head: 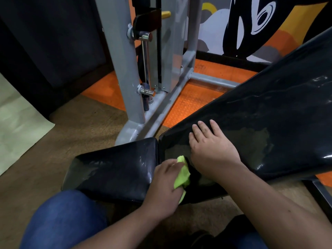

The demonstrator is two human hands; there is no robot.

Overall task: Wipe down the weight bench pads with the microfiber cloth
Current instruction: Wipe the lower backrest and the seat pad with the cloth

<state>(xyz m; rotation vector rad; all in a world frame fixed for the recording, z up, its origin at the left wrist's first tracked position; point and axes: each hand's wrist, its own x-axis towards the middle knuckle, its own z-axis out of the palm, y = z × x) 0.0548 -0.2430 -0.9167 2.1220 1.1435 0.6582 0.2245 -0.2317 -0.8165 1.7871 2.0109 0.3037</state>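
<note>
Gripping the green cloth, the left hand is curling its fingers around it at the pad gap; the right hand is lying flat, fingers straight, on the back pad.

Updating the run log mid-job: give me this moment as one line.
left hand: grips green cloth at gap between pads | right hand: flat on back pad | seat pad: streaked

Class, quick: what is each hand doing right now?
Left hand: grips the green microfiber cloth at the gap between the pads.
Right hand: open, flat on the back pad.
</note>
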